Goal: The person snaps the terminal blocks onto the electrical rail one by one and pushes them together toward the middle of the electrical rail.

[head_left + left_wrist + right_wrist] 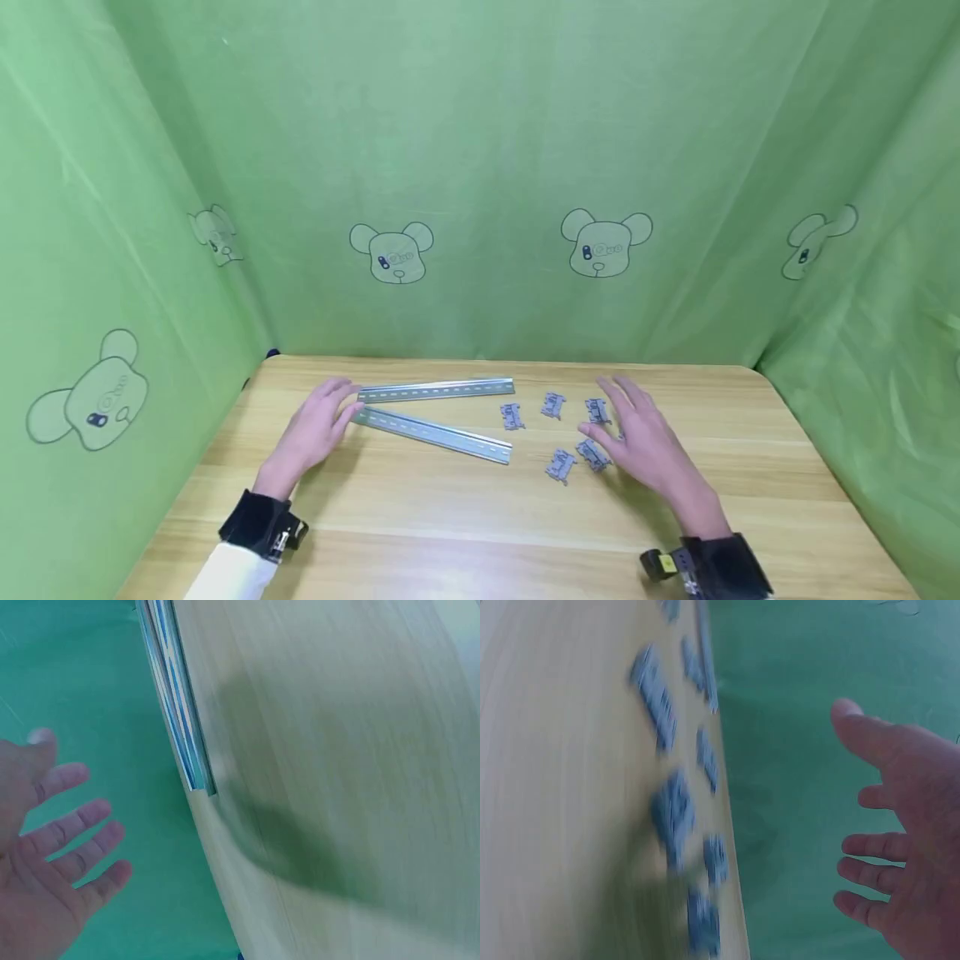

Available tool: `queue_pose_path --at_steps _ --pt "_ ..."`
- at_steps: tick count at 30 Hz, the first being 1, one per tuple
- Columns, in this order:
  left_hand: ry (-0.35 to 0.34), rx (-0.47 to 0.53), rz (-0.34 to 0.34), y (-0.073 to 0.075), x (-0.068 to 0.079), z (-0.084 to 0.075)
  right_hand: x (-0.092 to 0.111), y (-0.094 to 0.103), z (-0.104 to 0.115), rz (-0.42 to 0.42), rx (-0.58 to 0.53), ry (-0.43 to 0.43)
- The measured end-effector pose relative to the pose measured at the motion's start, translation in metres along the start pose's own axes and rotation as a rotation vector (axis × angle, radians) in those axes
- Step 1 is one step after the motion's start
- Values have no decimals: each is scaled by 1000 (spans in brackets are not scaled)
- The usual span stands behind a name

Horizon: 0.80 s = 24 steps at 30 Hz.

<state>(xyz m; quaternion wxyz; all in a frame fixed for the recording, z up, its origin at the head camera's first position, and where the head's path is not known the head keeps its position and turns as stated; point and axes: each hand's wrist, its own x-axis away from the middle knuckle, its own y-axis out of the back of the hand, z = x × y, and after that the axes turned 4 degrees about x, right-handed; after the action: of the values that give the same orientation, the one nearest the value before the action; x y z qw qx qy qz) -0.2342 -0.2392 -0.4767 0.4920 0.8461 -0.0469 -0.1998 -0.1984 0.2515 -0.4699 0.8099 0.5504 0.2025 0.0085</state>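
Observation:
Two slotted metal DIN rails lie on the table, the far rail point(435, 389) nearly level across and the near rail point(435, 434) slanting down to the right. Close by their left ends hovers my left hand point(318, 425), fingers spread; the left wrist view shows its palm holding nothing. Several small grey terminal blocks point(561, 466) lie scattered right of the rails. Over the rightmost ones is my right hand point(645, 437), fingers extended and thumb apart, partly hiding a block beneath it. Blurred blocks point(673, 814) appear beside the bare right palm in the right wrist view.
The wooden table point(420, 533) has rounded far corners. A green curtain point(480, 150) with bear-head outlines stands behind it and along both sides. Each wrist wears a black strap with a small camera, such as the right camera point(658, 565).

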Motion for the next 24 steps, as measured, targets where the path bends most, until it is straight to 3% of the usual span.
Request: queue_pose_path --at_steps 4,15,24 --pt "-41 33 18 -2 -2 0 -8 -13 20 -10 -44 17" --pt "-103 89 70 -26 -7 14 -15 -57 56 -11 -79 65" --pt "-142 81 72 -31 -10 9 -19 -82 83 43 -89 108"
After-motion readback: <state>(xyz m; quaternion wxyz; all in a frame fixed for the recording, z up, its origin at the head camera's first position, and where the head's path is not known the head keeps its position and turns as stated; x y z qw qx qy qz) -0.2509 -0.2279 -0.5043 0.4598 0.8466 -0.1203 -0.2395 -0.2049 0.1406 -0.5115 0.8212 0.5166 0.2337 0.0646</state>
